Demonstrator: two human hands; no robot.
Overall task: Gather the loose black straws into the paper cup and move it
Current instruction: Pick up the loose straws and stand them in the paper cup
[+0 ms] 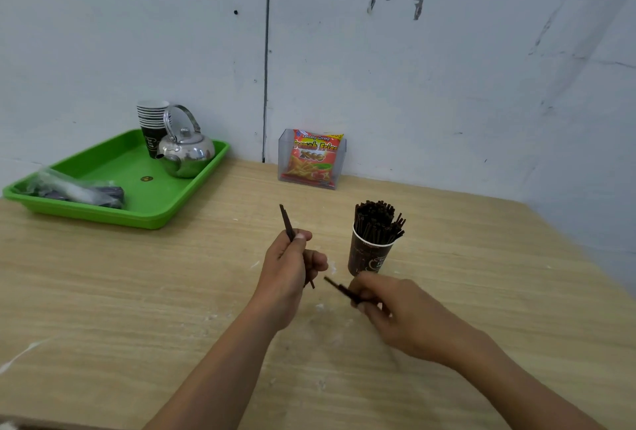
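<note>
A dark paper cup [368, 259] stands upright on the wooden table [137, 292], packed with black straws [377, 223] that stick out of its top. My left hand [289, 275] is to the left of the cup and grips a few black straws [286, 221], held nearly upright with their ends poking out above and below the fist. My right hand [389, 305] is just in front of the cup and pinches a few more black straws [339, 290], which point up and left. The hands are close together but apart.
A green tray [113, 185] at the back left holds a steel kettle [187, 152], a stack of paper cups [151, 123] and a plastic bag [75, 190]. A clear holder with a red snack packet [311, 159] stands against the back wall.
</note>
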